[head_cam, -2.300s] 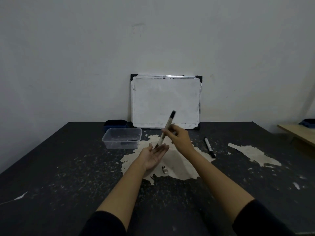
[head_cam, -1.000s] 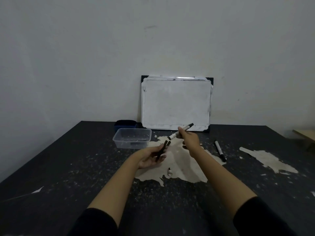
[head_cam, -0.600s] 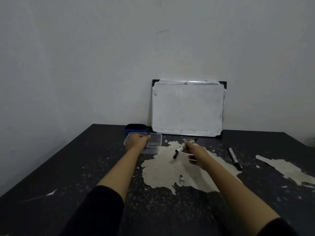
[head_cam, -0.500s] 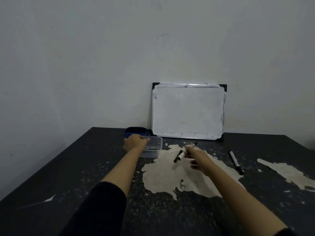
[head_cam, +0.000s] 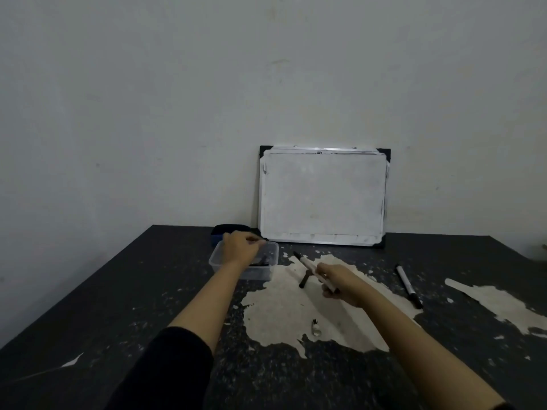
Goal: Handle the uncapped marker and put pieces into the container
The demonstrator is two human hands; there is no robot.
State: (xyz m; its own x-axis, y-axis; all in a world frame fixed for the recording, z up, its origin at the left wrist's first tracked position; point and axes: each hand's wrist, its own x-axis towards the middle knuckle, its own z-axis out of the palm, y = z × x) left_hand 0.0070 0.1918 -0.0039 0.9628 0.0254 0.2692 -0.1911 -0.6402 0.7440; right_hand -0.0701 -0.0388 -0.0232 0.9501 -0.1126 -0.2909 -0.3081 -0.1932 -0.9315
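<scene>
So, left hand [head_cam: 241,250]: fingers curled, hovering over the clear tub [head_cam: 217,258]
right hand [head_cam: 340,284]: gripped a marker [head_cam: 307,264], right of the tub

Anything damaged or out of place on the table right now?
Yes. The black table top has peeled away in big pale patches around the middle and right. A small loose cap-like piece lies on the bare patch, and a marker lies apart on the right.

A dark, paint-chipped table [head_cam: 118,306] stands against a plain pale wall [head_cam: 177,99].
</scene>
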